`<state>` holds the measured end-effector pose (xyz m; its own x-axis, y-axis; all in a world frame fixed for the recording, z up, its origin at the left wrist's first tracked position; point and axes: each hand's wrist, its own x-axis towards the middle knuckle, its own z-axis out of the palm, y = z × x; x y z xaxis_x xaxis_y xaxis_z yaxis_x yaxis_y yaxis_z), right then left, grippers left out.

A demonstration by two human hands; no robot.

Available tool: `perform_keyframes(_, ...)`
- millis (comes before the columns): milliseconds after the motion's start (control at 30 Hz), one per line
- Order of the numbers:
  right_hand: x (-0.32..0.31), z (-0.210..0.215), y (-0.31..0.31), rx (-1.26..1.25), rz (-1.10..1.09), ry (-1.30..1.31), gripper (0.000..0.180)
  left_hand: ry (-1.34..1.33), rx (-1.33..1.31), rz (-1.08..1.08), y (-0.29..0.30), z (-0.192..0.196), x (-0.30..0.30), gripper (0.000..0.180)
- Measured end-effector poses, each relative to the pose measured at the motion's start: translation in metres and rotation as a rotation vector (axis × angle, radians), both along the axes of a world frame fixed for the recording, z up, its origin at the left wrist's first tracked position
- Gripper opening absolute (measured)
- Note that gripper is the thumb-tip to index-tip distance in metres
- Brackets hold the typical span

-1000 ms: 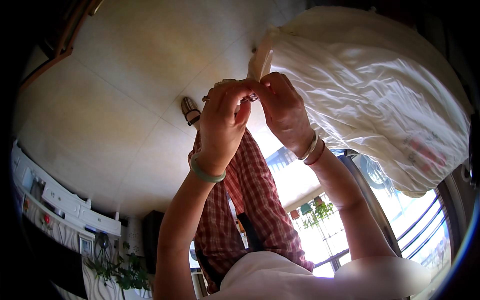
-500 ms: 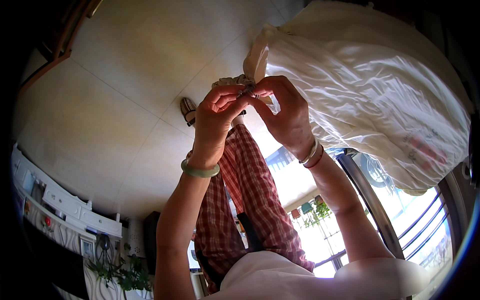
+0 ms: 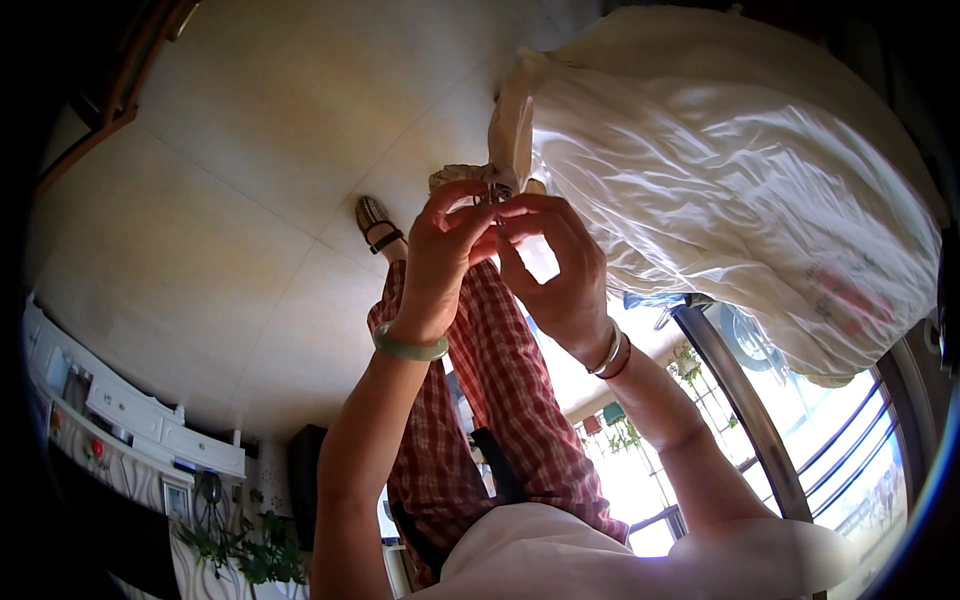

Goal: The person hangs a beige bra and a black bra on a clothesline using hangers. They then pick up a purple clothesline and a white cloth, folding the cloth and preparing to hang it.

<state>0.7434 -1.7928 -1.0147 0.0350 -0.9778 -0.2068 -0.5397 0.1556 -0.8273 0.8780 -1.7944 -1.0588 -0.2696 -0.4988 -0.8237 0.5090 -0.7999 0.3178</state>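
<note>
In front of me, at upper centre, my two hands meet with fingertips pinched together. My left hand is closed, thumb and forefinger pressed on a small dark, shiny piece whose kind I cannot make out. Closed in a pinch against the same spot is my right hand. Just beyond the fingertips hangs a narrow strip of pale cloth, running from the corner of a large white sheet-like cloth. Bunched beige fabric shows beside the strip, partly hidden by my left fingers.
Below lies a tiled floor, with my patterned shoe on it. A dark metal post rises at right before bright windows. At lower left are a white cabinet and leafy plants; brown wooden furniture stands upper left.
Both hands have come slightly closer to me, still pinched together. More of the dark piece and the cloth strip shows past the fingertips. My shoe is more exposed.
</note>
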Motion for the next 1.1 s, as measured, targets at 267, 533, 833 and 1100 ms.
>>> perform_keyframes(267, -0.008, 0.006, 0.014, -0.067, 0.117, 0.174, 0.025, 0.176, 0.046, 0.121, -0.011, 0.000, -0.013, 0.042)
perform_keyframes(533, -0.021, -0.051, 0.025, 0.077, 0.013, 0.167, 0.010, 0.143, -0.045, 0.007, -0.016, -0.063, -0.020, 0.053)
perform_keyframes(833, -0.036, -0.179, -0.002, 0.246, 0.059, 0.301, 0.015, -0.308, 0.036, -0.236, 0.027, -0.076, 0.019, 0.055)
perform_keyframes(1100, -0.041, -0.070, -0.022, 0.464, -0.060, -0.183, 0.023, -0.344, 0.046, -0.046, 0.071, 0.009, 0.076, 0.038)
